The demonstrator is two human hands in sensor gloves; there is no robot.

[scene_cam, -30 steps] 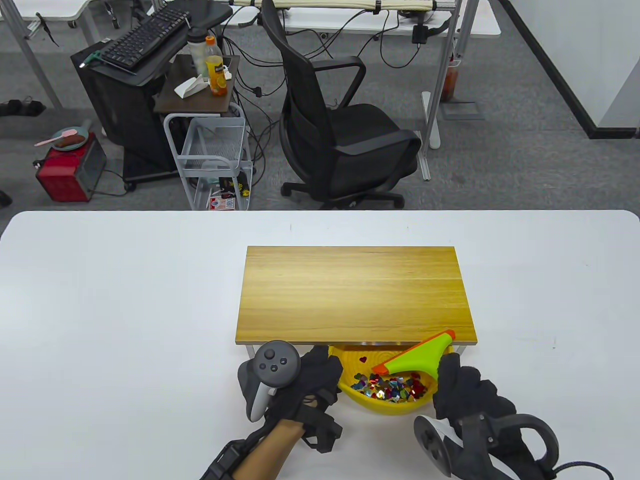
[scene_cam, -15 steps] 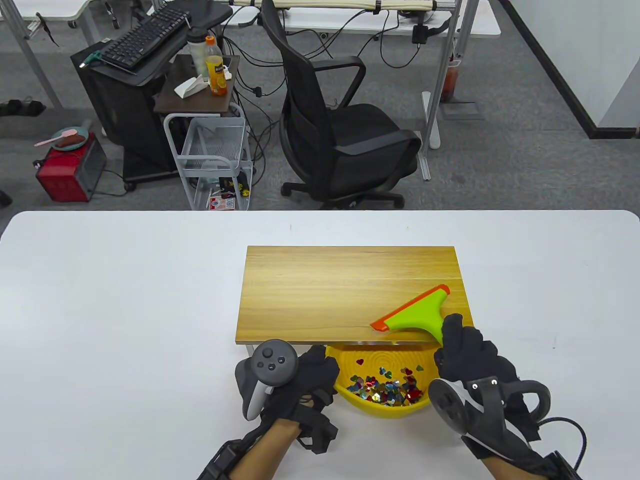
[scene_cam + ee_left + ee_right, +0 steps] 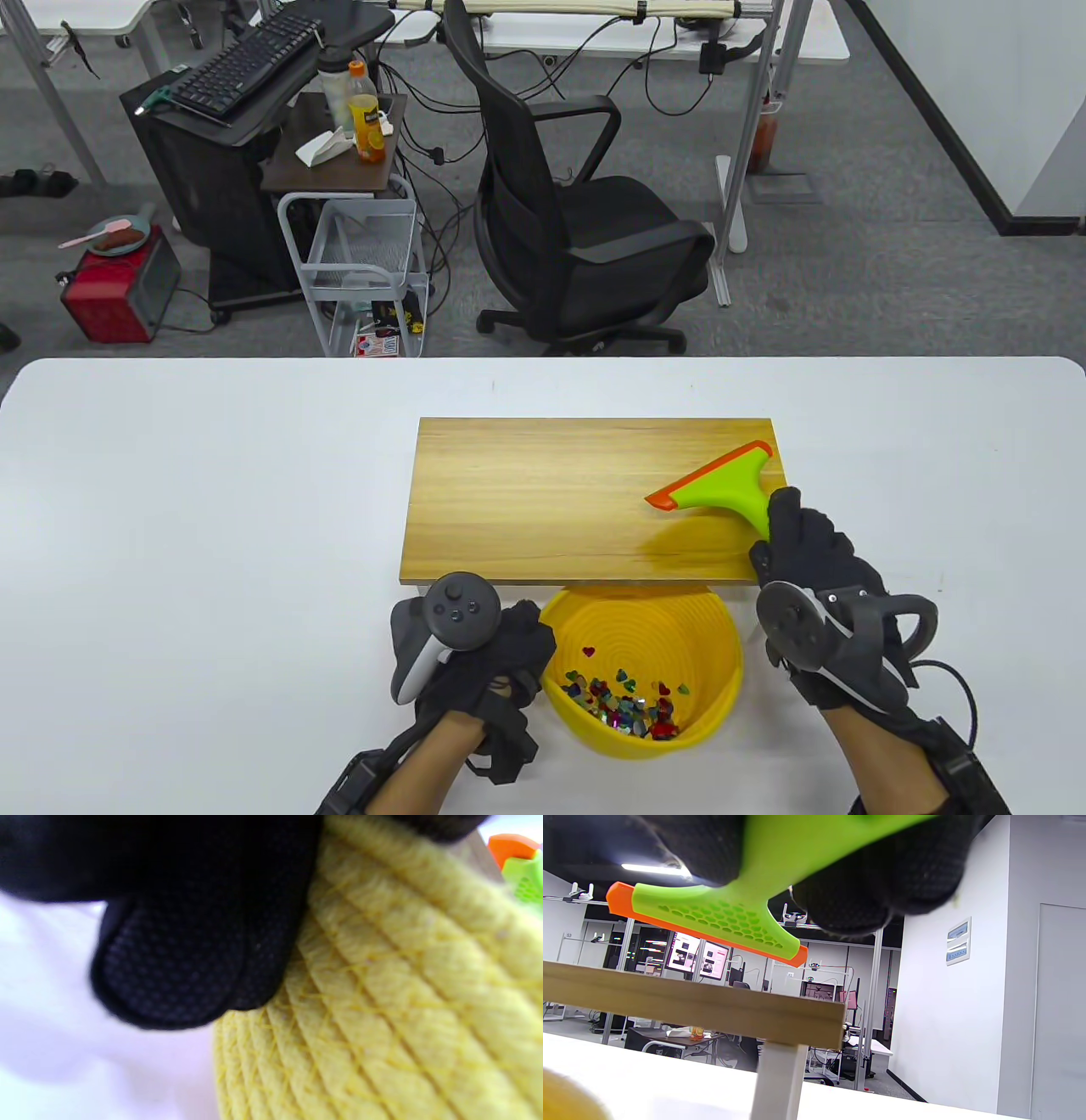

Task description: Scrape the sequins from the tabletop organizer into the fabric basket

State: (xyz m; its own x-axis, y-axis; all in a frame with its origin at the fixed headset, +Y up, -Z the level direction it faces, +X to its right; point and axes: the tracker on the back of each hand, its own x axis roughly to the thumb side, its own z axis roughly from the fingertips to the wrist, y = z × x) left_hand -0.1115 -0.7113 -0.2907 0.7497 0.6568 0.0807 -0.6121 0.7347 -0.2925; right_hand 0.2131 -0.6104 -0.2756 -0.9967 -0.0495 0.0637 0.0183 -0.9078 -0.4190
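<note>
A wooden tabletop organizer [image 3: 585, 497] stands mid-table; its top shows no sequins. A yellow woven fabric basket [image 3: 719, 620] sits on the table in front of it, with several coloured sequins [image 3: 624, 700] inside. My left hand [image 3: 501, 658] grips the basket's left rim; the left wrist view shows my fingers [image 3: 191, 942] against the basket wall [image 3: 403, 1005]. My right hand [image 3: 806, 543] grips the handle of a green scraper with an orange blade [image 3: 717, 488], held just above the organizer's right end. The right wrist view shows the scraper [image 3: 721, 921] above the organizer's edge [image 3: 691, 1010].
The white table [image 3: 212, 526] spreads to both sides of the organizer. Behind the table stand an office chair [image 3: 585, 229], a small wire cart [image 3: 361, 272] and a stand with a keyboard [image 3: 246, 64]. The organizer's white leg [image 3: 776, 1082] shows in the right wrist view.
The basket has come out from under the organizer toward me, with my left hand on its rim. My right hand has lifted the scraper from over the basket to the organizer's right end.
</note>
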